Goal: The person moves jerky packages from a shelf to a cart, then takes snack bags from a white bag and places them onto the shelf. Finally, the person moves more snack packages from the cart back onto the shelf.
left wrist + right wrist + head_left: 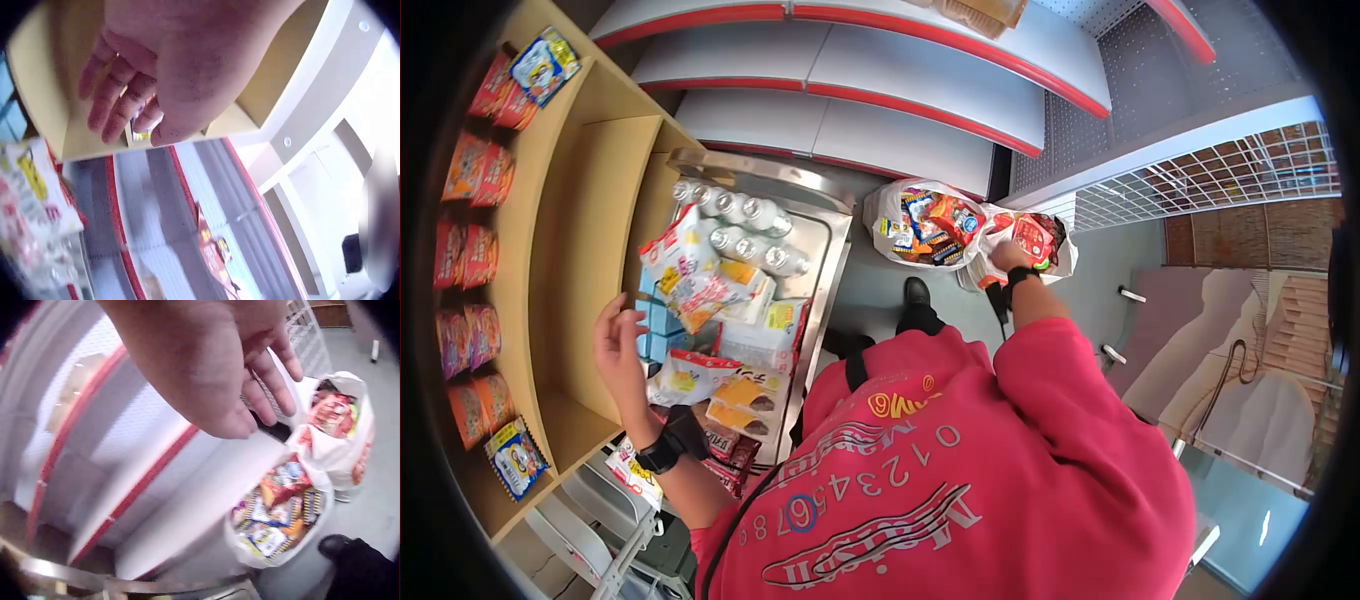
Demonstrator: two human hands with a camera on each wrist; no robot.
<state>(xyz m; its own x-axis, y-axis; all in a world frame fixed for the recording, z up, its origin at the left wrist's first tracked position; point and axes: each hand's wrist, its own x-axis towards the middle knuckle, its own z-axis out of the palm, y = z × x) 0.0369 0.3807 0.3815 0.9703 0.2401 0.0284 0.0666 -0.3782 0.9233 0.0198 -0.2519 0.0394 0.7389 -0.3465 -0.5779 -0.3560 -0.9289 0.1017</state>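
Note:
My left hand (pixel 619 345) is raised between the wooden shelf unit and the metal cart, holding nothing. Its fingers hang loosely bent, and the left wrist view shows its bare palm side. On the cart (pixel 831 290) beside it lie a large white snack bag (pixel 685 262), bottles (pixel 760 213) and more packets. My right hand (pixel 1008 256) is over the right-hand plastic bag (pixel 340 450), which holds red packets (pixel 1034 238). Relaxed fingers with nothing between them show in the right wrist view. Left of it stands another white plastic bag (pixel 247 555) full of snack packets (pixel 278 509).
The wooden shelf (pixel 580 300) at left carries snack packs (pixel 468 255) in its outer row. Red-edged grey shelves (pixel 800 60) run across the back. A white wire grid (pixel 1210 170) stands at right, and my shoe (pixel 916 291) is just below the bags.

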